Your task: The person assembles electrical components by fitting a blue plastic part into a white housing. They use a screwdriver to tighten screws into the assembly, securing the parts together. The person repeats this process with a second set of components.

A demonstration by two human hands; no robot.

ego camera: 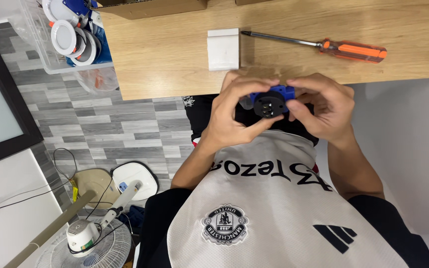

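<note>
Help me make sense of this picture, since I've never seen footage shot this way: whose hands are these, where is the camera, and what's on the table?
The camera sits on a person's head and looks straight down, so you see their own chest, arms and hands from above. There is no machine, just two bare hands. The left hand and the right hand together hold a small blue and black part close to the body, by the edge of a wooden table. On the table lie a white square plate and a screwdriver with an orange handle, neither of them touched. To the left, a clear bin holds round white fittings. Down on the floor stands a fan.
</note>
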